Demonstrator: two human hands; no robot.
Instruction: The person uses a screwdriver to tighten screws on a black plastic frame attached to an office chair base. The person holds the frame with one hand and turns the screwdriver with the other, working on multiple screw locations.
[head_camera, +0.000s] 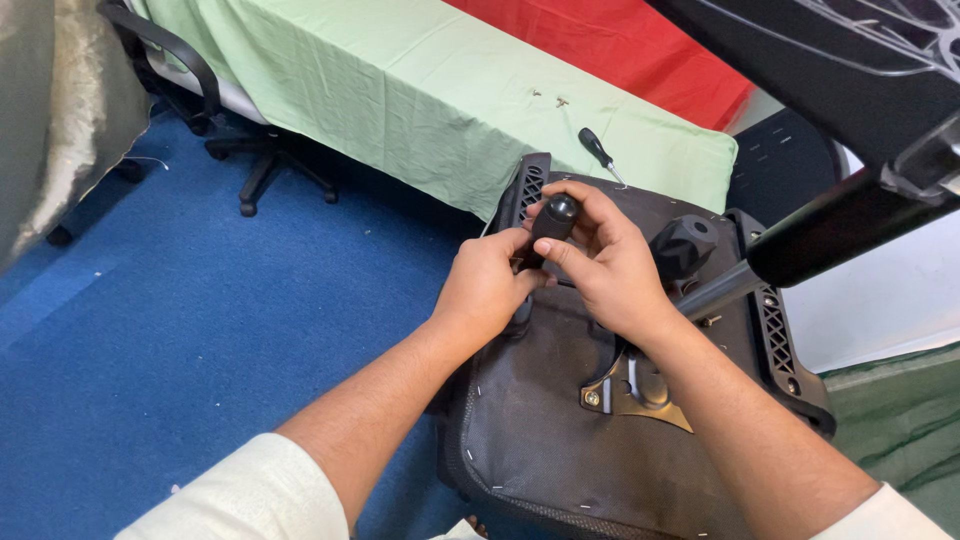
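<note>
Gripping a black screwdriver (552, 228) upright over an upturned chair seat (545, 420), the left hand (485, 290) wraps its lower shaft. The right hand (605, 265) pinches the handle top; keeping it vertical should stop slipping. A 2nd screwdriver (600, 152) lies at 12 o'clock.

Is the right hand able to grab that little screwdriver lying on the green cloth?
Probably yes: the small screwdriver lies uncovered on the green cloth just beyond the right hand, but that hand is busy gripping a black handle.

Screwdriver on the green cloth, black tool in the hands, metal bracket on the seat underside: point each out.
screwdriver (598, 150), head view, on its black handle.
black tool (556, 218), head view, on its rounded handle top.
metal bracket (640, 398), head view, on the plate's middle.
</note>
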